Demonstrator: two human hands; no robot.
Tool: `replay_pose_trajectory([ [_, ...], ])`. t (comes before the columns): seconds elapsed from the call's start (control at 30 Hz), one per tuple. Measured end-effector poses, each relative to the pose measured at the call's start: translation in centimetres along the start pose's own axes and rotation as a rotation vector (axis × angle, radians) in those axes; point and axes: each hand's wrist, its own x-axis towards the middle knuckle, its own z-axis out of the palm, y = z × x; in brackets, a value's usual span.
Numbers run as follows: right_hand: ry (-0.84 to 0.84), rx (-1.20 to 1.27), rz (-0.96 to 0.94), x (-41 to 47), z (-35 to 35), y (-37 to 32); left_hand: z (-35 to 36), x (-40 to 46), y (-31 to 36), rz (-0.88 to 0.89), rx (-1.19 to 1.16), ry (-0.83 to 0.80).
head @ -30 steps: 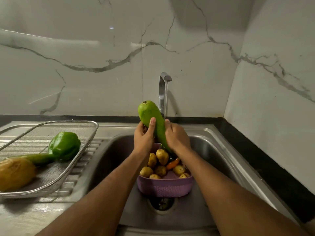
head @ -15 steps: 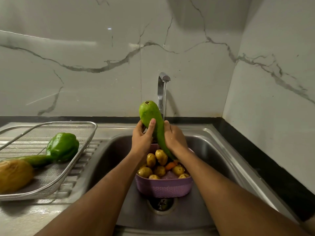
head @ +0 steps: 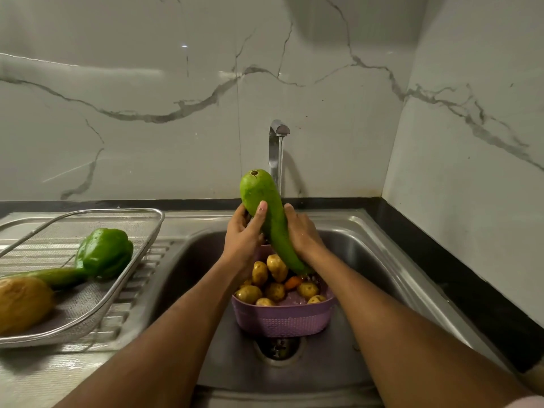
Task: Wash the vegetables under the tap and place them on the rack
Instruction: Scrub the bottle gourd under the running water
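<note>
Both hands curl round the bottle gourd (head: 266,213), held tilted under the tap (head: 276,148) w/ left hand (head: 243,234) high, right hand (head: 303,234) low. Rotate it, rub full length, esp. ends, above the purple basket (head: 282,319).

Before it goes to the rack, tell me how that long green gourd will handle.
The long green gourd looks stiff: it stands tilted without sagging between the left hand and right hand. Its skin is smooth and under the tap, so probably slippery. Rounded, it may roll on the wire rack.
</note>
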Motion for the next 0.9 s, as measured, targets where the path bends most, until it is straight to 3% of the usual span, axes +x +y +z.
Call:
replay_pose_trajectory([
  [0.2,-0.182,0.097,0.186,0.3,-0.7,2.5,0.0,-0.2,0.6,-0.003,-0.027,-0.031],
  [0.47,0.039,0.104,0.099,-1.1,0.2,-0.5,0.8,-0.3,-0.3,-0.015,0.072,-0.076],
  [0.53,0.100,0.064,0.082,-1.8,0.1,0.5,1.6,0.1,-0.3,0.047,0.189,-0.053],
  [0.67,0.121,0.040,0.010,-1.8,0.3,1.5,3.5,1.4,-0.6,0.307,0.675,0.004],
  [0.73,0.120,-0.036,0.016,-1.1,0.3,1.5,4.5,2.6,-0.3,0.384,0.760,0.079],
  [0.83,0.096,-0.151,0.065,-0.8,-0.5,1.3,5.1,5.0,1.0,0.373,0.855,0.080],
  [0.9,0.048,-0.201,0.081,-0.6,-0.9,1.8,5.3,6.5,2.2,0.271,0.877,0.023],
])
